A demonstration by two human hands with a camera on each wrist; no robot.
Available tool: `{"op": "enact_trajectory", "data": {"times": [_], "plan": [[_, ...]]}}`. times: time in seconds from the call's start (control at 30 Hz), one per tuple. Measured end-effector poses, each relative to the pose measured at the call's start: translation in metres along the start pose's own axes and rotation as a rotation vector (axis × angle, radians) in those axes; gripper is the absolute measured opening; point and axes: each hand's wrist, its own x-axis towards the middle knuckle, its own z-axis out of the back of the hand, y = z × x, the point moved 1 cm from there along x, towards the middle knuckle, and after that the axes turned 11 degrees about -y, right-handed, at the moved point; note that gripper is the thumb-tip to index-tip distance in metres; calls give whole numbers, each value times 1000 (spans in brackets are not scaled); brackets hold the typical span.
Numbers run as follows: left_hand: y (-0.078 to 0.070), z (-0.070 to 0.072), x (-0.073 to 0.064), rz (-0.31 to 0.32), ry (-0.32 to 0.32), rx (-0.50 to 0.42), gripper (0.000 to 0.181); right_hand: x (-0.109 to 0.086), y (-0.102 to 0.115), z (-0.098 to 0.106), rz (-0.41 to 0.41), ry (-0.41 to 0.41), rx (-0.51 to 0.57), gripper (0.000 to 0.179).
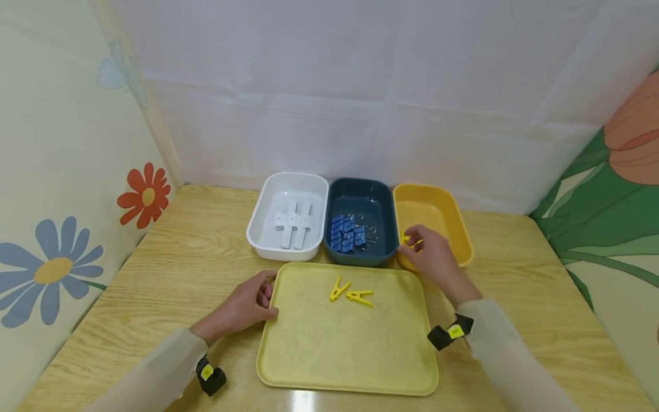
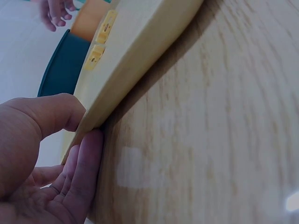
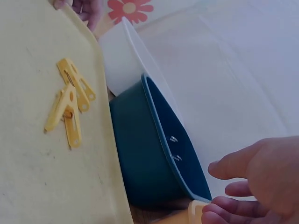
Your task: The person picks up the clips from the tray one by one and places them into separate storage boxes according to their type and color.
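Note:
My left hand holds the left edge of a yellow tray; in the left wrist view the thumb lies on the rim and fingers are against its underside. Two yellow clothespins lie close together on the tray's far half. Over the near left part of a yellow-orange bin is my right hand, fingers loosely bent. Thumb and fingers stand apart in the right wrist view, with nothing seen between them. A bit of yellow, like a clothespin, shows beside the fingertips inside the bin, partly hidden.
Behind the tray, a dark teal bin contains several blue binder clips. Left of it a white bin has white clips in it. The bins stand side by side on the wooden table, near a white cloth backdrop.

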Motion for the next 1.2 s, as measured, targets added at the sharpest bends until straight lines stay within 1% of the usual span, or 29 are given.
{"op": "enact_trajectory", "data": {"times": [0.4,0.63,0.8,0.93,1.2], "plan": [[1,-1,1,9,1,-4,67,-14,18,-5,-35,71,13,37],[3,-2,1,-6,-12,4,68,-23,24,-9,-1,95,8,25],[3,-1,1,-3,-4,-1,68,-26,25,-14,28,119,25,20],[2,-1,1,-4,3,-3,69,-28,26,-19,50,146,38,21],[3,-1,2,0,-1,2,68,-34,32,-26,77,214,47,24]]}}
